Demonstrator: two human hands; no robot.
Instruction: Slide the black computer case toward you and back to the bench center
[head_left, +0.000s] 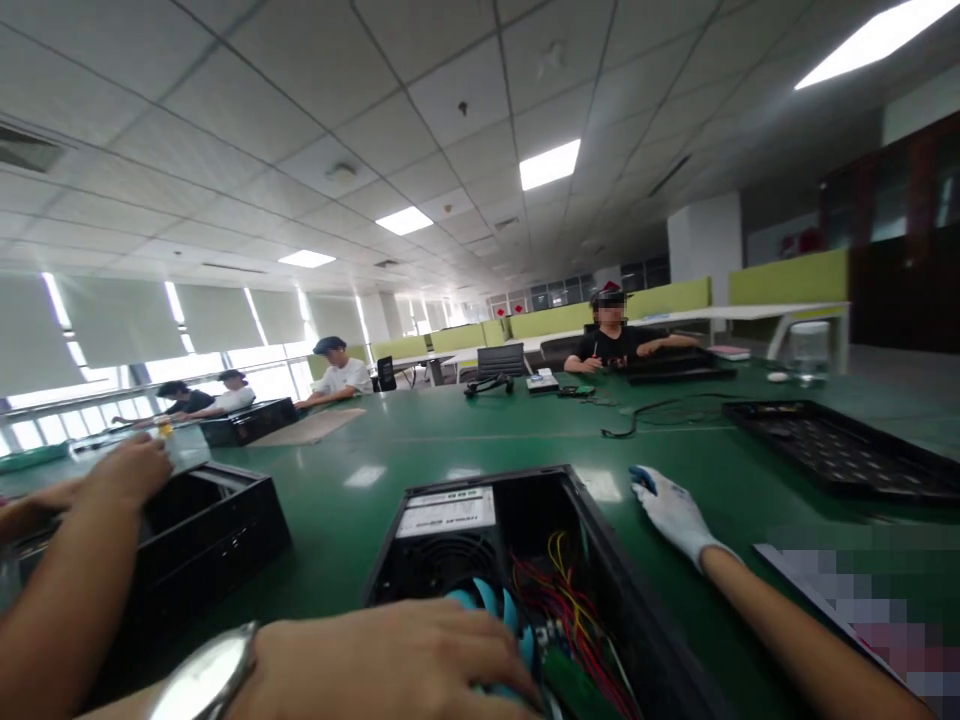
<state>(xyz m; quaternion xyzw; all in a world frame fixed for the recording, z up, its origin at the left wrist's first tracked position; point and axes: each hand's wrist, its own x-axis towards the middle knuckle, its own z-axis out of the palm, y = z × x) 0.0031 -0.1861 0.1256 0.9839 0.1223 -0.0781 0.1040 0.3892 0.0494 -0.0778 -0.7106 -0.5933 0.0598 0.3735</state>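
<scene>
The left hand (405, 660) lies over the fan (487, 597) in the case (628, 575), its grip hidden, while the gloved right hand (671, 508) is beside it, hold unclear, so a light touch clear of the wires (574, 595) seems best

Ceiling panels (550, 164) bright; glare on tabletop (322, 530); edges stretched.

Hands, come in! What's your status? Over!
Left hand: at the turquoise fan, partly hiding it. Gloved right hand: beside the computer case. Case: open, wires showing.
</scene>
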